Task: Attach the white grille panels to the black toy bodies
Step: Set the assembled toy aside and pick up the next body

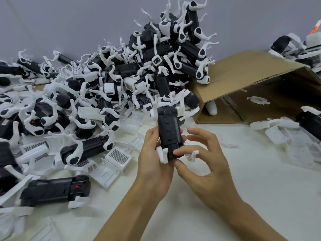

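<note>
A black toy body with white legs stands on end in the middle of the table, its flat black side towards me. My left hand grips it along its left side. My right hand pinches its lower end, index finger on the black face beside a small red button and thumb under the bottom edge. Loose white grille panels lie on the table just left of my hands. No panel is in either hand.
A tall heap of black toy bodies with white legs fills the left and back. A cardboard box lies tipped on its side at the right. More white panels lie at the right. The white table shows bare in front.
</note>
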Action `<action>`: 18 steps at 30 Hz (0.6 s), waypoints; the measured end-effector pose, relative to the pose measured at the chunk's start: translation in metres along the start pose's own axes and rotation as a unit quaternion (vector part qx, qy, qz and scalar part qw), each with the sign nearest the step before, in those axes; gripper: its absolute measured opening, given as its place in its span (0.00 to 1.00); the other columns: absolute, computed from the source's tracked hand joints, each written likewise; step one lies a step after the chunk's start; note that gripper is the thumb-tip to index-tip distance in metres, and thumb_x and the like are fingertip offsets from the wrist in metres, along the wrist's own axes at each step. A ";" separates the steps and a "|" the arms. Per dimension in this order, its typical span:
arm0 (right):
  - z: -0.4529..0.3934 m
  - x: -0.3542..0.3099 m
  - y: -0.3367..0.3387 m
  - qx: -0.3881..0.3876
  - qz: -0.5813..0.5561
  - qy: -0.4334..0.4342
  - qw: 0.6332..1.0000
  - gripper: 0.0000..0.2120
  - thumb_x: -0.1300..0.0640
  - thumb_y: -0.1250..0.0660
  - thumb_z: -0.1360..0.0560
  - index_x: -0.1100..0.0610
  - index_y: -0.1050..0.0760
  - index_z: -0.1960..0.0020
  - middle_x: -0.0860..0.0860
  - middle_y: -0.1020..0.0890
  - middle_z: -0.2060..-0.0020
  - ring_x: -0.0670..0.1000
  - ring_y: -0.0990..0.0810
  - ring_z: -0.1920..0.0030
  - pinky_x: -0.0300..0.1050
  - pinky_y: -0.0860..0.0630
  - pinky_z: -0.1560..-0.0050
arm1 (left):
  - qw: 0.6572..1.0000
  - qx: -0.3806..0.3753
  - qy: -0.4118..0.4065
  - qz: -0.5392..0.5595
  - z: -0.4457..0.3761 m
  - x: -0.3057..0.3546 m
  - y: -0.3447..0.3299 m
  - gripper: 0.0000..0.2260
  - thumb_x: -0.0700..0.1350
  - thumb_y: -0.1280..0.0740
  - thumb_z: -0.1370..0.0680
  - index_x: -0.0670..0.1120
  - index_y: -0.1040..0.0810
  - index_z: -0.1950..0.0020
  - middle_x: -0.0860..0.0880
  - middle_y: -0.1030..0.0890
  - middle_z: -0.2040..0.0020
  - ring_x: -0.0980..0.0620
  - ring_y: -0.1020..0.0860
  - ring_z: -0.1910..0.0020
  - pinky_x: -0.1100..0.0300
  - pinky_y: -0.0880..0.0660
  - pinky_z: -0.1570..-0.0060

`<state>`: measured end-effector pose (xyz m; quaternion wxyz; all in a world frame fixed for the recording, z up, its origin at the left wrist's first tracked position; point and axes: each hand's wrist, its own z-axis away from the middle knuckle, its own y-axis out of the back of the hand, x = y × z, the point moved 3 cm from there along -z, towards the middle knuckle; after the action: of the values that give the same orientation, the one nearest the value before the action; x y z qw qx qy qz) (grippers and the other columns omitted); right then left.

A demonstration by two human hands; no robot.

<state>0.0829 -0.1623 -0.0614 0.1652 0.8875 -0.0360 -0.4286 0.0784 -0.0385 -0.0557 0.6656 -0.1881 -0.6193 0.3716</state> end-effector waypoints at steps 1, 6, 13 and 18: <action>0.000 0.000 0.000 0.000 0.003 -0.005 1.000 0.14 0.59 0.25 0.31 0.43 0.19 0.51 0.48 0.27 0.32 0.47 0.25 0.34 0.31 0.30 0.39 | 1.000 0.003 0.005 0.004 0.000 0.000 0.001 0.17 0.48 0.41 0.15 0.38 0.27 0.32 0.41 0.18 0.50 0.48 0.18 0.57 0.56 0.19 0.59; 0.001 0.007 0.004 0.028 -0.024 -0.043 0.998 0.26 0.61 0.26 0.31 0.44 0.25 0.37 0.45 0.29 0.33 0.47 0.26 0.32 0.34 0.26 0.42 | 1.000 0.025 -0.009 -0.002 -0.003 0.003 0.001 0.19 0.46 0.34 0.21 0.36 0.27 0.35 0.37 0.20 0.47 0.44 0.19 0.52 0.55 0.20 0.55; 0.000 0.011 0.011 0.066 -0.078 -0.078 0.992 0.26 0.64 0.38 0.29 0.48 0.28 0.32 0.40 0.22 0.38 0.44 0.22 0.36 0.36 0.24 0.43 | 0.983 0.047 -0.135 -0.119 -0.001 0.014 0.003 0.25 0.41 0.21 0.38 0.50 0.32 0.50 0.50 0.21 0.59 0.47 0.21 0.55 0.41 0.21 0.50; 0.003 0.009 -0.003 -0.074 -0.125 -0.145 0.979 0.30 0.41 0.27 0.30 0.38 0.30 0.30 0.38 0.18 0.41 0.43 0.19 0.39 0.45 0.23 0.40 | 0.989 -0.042 -0.070 -0.124 -0.002 0.010 -0.001 0.13 0.45 0.25 0.30 0.46 0.29 0.58 0.45 0.20 0.56 0.48 0.20 0.56 0.53 0.21 0.53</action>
<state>0.0862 -0.1619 -0.0709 0.1682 0.7991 0.0832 -0.5712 0.0804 -0.0319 -0.0487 0.6531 -0.1111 -0.6979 0.2721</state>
